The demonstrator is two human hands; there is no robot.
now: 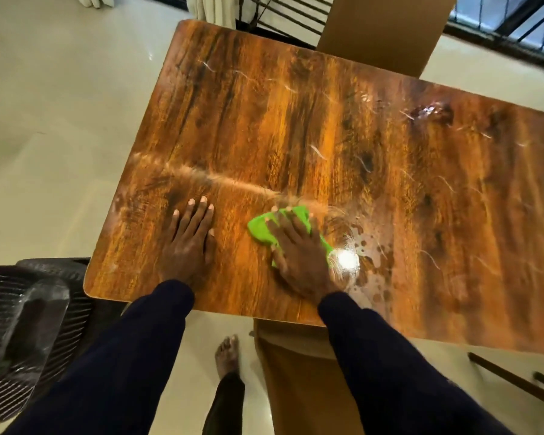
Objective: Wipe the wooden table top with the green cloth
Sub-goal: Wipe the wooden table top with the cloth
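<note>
green cloth [266, 229], crumpled, lower centre of frame, pressed flat under right hand [299, 249]; left hand [190, 240] fingers straight on glossy wooden table top [296, 120].

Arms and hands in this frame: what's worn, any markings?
Plain dark navy long sleeves, left sleeve and right sleeve, ending at the wrists with no visible markings. The left hand and right hand are bare: no gloves, rings or watch visible.

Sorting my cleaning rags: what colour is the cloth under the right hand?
It is a bright green cloth, clearest in the head view.
</note>
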